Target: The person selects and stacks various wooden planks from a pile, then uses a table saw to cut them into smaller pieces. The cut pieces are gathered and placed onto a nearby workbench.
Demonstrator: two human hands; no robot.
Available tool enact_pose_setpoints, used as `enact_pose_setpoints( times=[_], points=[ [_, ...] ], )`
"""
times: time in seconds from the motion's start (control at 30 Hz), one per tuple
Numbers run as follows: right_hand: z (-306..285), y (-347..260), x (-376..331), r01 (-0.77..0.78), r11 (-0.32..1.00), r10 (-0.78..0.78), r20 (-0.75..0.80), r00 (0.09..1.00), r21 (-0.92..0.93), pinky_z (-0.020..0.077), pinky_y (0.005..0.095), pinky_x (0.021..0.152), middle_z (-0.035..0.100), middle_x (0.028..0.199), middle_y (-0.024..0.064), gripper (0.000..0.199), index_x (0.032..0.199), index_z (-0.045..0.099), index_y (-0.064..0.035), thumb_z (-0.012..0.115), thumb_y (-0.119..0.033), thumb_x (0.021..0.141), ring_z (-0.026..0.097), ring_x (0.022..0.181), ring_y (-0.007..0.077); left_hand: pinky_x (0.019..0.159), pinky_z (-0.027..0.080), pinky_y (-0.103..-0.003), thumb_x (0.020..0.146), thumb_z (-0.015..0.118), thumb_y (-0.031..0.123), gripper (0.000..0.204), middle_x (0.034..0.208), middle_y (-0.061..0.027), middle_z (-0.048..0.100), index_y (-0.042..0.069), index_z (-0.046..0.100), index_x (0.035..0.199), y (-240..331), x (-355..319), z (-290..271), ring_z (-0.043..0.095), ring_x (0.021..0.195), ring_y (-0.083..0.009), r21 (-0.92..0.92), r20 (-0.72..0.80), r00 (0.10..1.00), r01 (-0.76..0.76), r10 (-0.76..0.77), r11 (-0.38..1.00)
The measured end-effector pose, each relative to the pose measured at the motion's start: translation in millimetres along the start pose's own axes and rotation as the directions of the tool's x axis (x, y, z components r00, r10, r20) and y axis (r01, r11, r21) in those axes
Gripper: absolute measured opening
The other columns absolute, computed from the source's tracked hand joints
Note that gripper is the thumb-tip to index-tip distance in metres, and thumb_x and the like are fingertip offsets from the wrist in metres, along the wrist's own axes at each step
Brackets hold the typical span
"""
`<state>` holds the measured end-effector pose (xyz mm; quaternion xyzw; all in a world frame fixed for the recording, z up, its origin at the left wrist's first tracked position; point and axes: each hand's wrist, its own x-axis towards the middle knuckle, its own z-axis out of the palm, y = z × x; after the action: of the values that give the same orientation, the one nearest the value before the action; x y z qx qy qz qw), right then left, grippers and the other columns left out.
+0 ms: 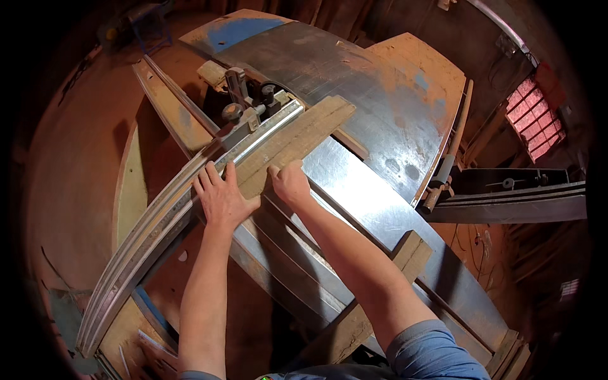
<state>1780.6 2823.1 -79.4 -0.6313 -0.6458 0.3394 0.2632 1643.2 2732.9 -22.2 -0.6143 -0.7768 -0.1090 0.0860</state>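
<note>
A rough wooden plank (pixel 297 138) lies aslant on the metal table of a large saw machine, along a silvery grooved rail (pixel 269 131). My left hand (pixel 221 195) rests at the plank's near left corner, fingers spread over the rail and the thumb by the plank's end. On the plank's right edge my right hand (pixel 291 182) is closed, its fingers curled round the wood. The undersides of both hands are hidden. Beyond the left hand stands a dark clamp-like fitting with knobs (pixel 242 104), beside the far part of the plank.
A shiny metal tabletop (pixel 348 183) and a wide dusty board (pixel 354 76) spread to the right and back. A wooden beam (pixel 411 253) crosses beneath my right forearm. A long curved rail (pixel 126 278) runs down the left. Another machine arm (pixel 519 206) stands at right.
</note>
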Motion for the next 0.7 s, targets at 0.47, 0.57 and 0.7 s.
enact_pose_setpoints(
  times=[0.47, 0.57, 0.7],
  points=[
    [9, 7, 15, -0.022, 1.000, 0.022, -0.017, 1.000, 0.002, 0.0546, 0.0514, 0.080, 0.064, 0.092, 0.0405, 0.071, 0.108, 0.045, 0.0248, 0.063, -0.041, 0.091, 0.066, 0.094, 0.0516, 0.114, 0.023, -0.054, 0.059, 0.082, 0.046, 0.097, 0.142, -0.0272, 0.039, 0.006, 0.048, 0.141, 5, 10, 18, 0.035, 0.134, -0.0431, 0.025, 0.020, 0.999, 0.029, -0.029, 0.999],
    [12, 10, 18, -0.013, 1.000, 0.013, -0.010, 1.000, -0.006, 0.0547, 0.0512, 0.079, 0.065, 0.092, 0.0397, 0.072, 0.110, 0.043, 0.0248, 0.063, -0.041, 0.092, 0.066, 0.093, 0.0510, 0.114, 0.024, -0.053, 0.059, 0.083, 0.045, 0.096, 0.140, -0.0265, 0.040, 0.006, 0.048, 0.141, 3, 12, 24, 0.036, 0.133, -0.0425, 0.022, -0.007, 1.000, 0.017, -0.016, 1.000],
    [13, 10, 21, -0.038, 0.999, 0.038, 0.000, 0.999, 0.020, 0.0544, 0.0514, 0.080, 0.065, 0.093, 0.0388, 0.073, 0.113, 0.039, 0.0242, 0.064, -0.041, 0.092, 0.067, 0.094, 0.0506, 0.114, 0.024, -0.052, 0.059, 0.083, 0.044, 0.097, 0.140, -0.0257, 0.039, 0.007, 0.048, 0.141, 5, 15, 25, 0.036, 0.132, -0.0417, 0.030, 0.015, 1.000, 0.019, -0.020, 0.999]
  ],
)
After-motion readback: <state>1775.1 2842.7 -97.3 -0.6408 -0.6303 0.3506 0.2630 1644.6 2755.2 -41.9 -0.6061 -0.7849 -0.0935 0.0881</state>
